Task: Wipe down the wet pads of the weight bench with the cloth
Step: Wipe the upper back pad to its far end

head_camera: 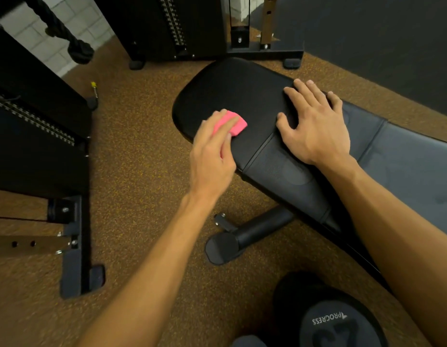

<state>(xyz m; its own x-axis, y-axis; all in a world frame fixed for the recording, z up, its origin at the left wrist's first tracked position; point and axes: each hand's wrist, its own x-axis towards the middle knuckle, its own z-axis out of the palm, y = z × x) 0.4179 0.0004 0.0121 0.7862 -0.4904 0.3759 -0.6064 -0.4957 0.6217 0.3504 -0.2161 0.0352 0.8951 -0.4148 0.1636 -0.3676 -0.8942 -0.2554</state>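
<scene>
On the bench pad (237, 88), the left hand (212, 159) pinches the pink cloth (233, 122) at its left edge; the right hand (315, 126) rests flat, spread.

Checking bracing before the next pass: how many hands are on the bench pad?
2. The left hand holds the pink cloth against the bench pad near its rounded end; the right hand rests flat on it, further right. None hidden.

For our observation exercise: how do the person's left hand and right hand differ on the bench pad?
The left hand holds a pink cloth against the black bench pad; the right hand holds nothing. The left hand's fingers lie together over the cloth; the right hand's fingers are spread flat. Both rest on that pad.
</scene>
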